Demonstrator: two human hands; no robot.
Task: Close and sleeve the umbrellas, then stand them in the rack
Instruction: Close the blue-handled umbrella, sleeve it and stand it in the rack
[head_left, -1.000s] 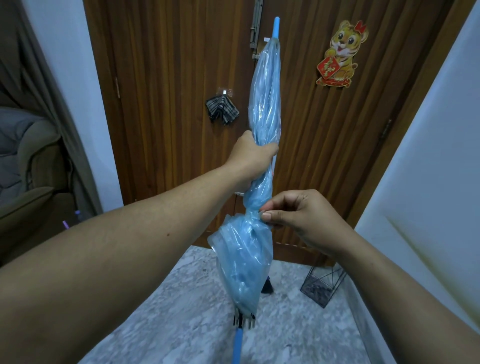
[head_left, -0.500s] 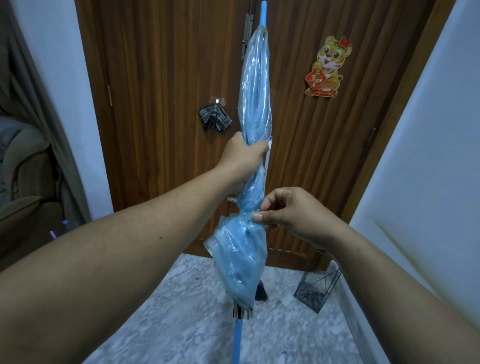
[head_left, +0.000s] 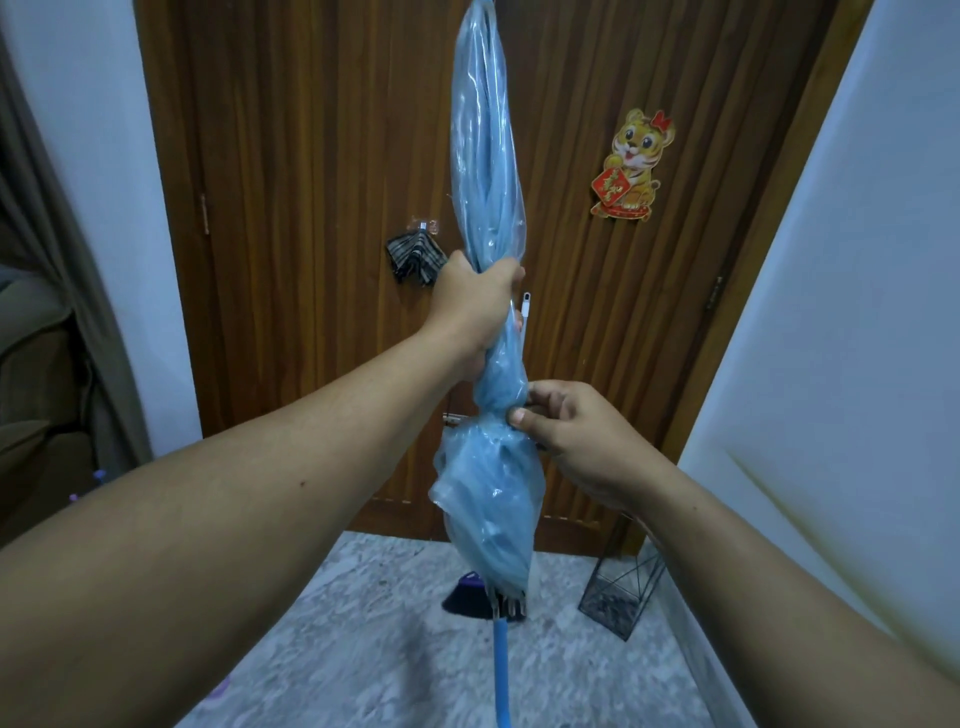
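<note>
Raised higher since a second ago, tip now out of frame at top centre: blue umbrella (head_left: 488, 171), left hand (head_left: 475, 306) gripping mid-canopy, right hand (head_left: 566, 441) pinching the gathered folds below; closing unfinished, rack (head_left: 623, 592) waiting lower right.

Both arms reach forward, left hand (head_left: 478, 301) fisted above, right hand (head_left: 576, 441) pinching below.
</note>
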